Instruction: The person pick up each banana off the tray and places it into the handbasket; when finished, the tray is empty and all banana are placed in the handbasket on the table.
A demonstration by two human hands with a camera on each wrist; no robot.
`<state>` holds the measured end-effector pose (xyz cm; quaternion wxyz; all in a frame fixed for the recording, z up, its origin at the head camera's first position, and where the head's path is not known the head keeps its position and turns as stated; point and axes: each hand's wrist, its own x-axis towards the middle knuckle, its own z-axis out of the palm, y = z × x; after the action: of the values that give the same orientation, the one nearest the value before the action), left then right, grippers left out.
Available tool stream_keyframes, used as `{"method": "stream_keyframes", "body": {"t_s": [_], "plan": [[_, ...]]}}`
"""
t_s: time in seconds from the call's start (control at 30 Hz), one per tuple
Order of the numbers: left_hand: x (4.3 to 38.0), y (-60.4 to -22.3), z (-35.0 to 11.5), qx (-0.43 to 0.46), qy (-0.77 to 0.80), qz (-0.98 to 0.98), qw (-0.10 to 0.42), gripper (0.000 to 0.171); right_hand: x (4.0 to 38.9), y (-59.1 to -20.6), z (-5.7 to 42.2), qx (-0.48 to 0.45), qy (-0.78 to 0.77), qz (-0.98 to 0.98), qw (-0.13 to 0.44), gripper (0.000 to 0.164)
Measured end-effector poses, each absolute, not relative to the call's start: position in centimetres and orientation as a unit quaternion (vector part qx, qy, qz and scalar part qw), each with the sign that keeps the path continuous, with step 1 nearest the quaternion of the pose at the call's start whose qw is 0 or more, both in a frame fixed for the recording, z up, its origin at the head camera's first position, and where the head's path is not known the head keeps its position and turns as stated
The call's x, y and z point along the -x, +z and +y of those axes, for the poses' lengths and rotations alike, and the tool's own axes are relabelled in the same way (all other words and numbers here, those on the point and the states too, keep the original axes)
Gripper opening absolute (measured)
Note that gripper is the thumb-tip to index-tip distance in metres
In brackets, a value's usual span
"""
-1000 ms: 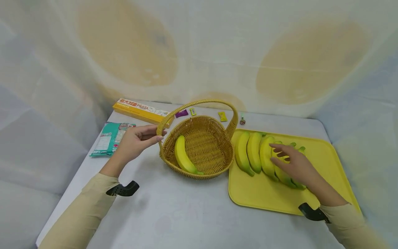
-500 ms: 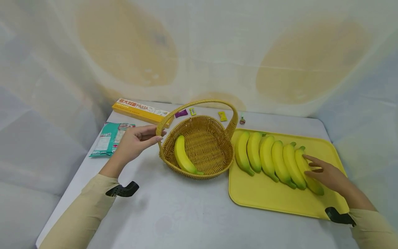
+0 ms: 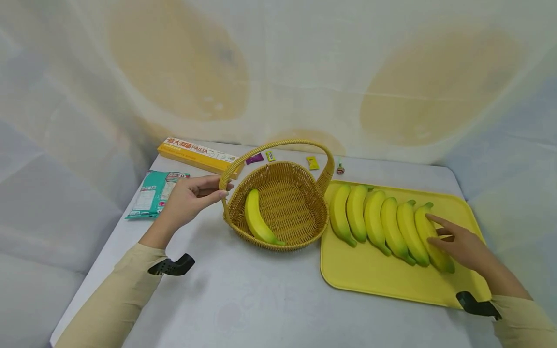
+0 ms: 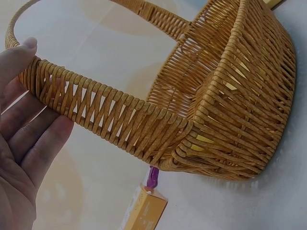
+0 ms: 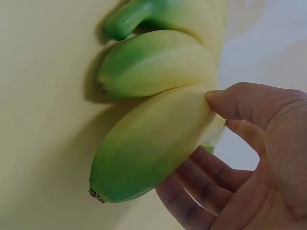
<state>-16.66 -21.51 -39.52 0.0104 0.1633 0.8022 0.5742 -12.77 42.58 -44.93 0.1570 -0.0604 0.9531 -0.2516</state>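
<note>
My left hand (image 3: 187,200) pinches the left side of the wicker basket's handle (image 4: 103,108), thumb on one face and fingers on the other. The woven basket (image 3: 296,208) stands upright on the table, with one banana (image 3: 257,217) lying along its left inside. On the yellow tray (image 3: 365,278), several green-tipped bananas (image 3: 393,227) lie side by side in a slanting row. My right hand (image 3: 463,246) is at the rightmost banana (image 5: 148,143). The right wrist view shows the thumb on its upper side and fingers along its other side; the banana still lies beside its neighbour.
Behind the basket are a pasta box (image 3: 196,157), a purple wrapped sweet (image 3: 254,158), yellow sweets (image 3: 312,162) and a small round item (image 3: 340,170). A teal packet (image 3: 152,193) lies at the left. Pale fabric walls (image 3: 304,72) enclose the table's back and sides.
My right hand has moved right and down from over the middle of the banana row to the rightmost banana, its fingers closing in on it. The left hand and basket have stayed put.
</note>
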Motion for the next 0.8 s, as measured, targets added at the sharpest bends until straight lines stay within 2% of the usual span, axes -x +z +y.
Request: {"method": "stream_keyframes", "body": {"t_s": [0.27, 0.53, 0.8], "plan": [[16.7, -39.5, -21.6, -0.164, 0.575, 0.802, 0.012, 0.039, 12.7, -42.4, 40.4, 0.093, -0.27, 0.948, 0.143, 0.07], [16.6, -39.4, -21.4, -0.163, 0.574, 0.803, 0.012, 0.039, 12.3, -40.4, 36.0, 0.149, -0.273, 0.942, 0.124, 0.063], [16.6, -39.4, -21.4, -0.157, 0.578, 0.801, 0.013, 0.039, 12.2, -38.3, 30.8, 0.205, -0.303, 0.919, 0.147, 0.059]]}}
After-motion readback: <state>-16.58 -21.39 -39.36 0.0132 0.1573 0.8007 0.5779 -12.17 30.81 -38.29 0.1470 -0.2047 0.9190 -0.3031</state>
